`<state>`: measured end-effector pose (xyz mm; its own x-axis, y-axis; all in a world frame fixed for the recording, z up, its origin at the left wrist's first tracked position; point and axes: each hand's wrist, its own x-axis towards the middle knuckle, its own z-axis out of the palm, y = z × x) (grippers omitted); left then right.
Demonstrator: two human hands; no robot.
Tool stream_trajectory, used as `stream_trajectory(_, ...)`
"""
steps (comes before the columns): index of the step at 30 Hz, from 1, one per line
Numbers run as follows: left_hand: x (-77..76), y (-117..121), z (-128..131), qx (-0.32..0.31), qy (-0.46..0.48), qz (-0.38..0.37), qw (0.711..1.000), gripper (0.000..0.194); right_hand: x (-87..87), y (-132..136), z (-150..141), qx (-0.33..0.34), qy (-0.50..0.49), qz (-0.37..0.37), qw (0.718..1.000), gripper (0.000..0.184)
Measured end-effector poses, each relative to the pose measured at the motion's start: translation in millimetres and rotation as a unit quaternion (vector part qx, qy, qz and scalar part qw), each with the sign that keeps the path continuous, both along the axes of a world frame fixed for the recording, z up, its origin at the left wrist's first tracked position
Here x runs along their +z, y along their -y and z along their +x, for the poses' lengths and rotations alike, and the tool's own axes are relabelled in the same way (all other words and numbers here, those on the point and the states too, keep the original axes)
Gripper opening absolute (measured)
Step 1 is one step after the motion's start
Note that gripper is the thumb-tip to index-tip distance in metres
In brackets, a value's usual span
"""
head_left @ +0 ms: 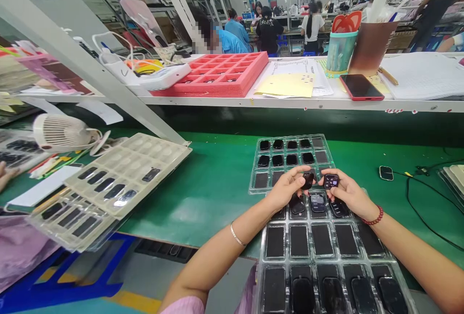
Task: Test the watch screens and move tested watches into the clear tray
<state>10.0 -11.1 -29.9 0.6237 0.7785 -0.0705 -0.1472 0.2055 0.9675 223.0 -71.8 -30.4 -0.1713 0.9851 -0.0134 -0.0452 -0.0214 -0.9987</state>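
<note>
My left hand (290, 186) pinches a black smartwatch body (308, 180) between thumb and fingers. Close beside it, my right hand (348, 193) grips a second smartwatch (331, 181), whose screen is lit. Both hands are over the near clear plastic tray (263, 246), which has dark-lined compartments. Watches lie in its top row, one with a lit screen (318, 202), and more dark watches (334, 294) sit in its bottom row. Behind it lies another clear tray (253, 186) holding several black watches (278, 160) in its two back rows.
A watch on a cable (386, 173) lies at the right on the green mat (217, 174). Beige trays (136, 159) are stacked at the left, near a white fan (60, 133). The shelf (232, 103) holds a red foam tray (217, 75) and a phone (361, 87). A co-worker's hand (5, 175) shows far left.
</note>
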Motion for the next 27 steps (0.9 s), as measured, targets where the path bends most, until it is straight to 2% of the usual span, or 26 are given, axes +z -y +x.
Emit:
stream_trajectory(10,-0.3,1,1,0.003,0.04,-0.041,0.998,0.053,-1.7,0,2,0.007,0.006,0.005,1.0,0.038)
stream_trajectory(13,1.2,3,2,0.0,0.021,-0.026,0.999,0.051,-1.5,0,2,0.015,0.01,0.007,1.0,0.039)
stream_trajectory(17,2.6,5,3,-0.017,-0.002,-0.004,1.0,0.061,-0.7,1,1,0.02,0.013,0.008,1.0,0.04)
stream_trajectory(23,3.8,8,4,-0.016,-0.039,0.04,0.998,0.051,1.9,2,0,0.024,0.056,0.047,0.997,0.036)
stream_trajectory(27,4.1,9,5,-0.025,-0.029,0.055,0.998,0.054,1.9,3,0,0.025,0.074,0.073,0.994,0.032)
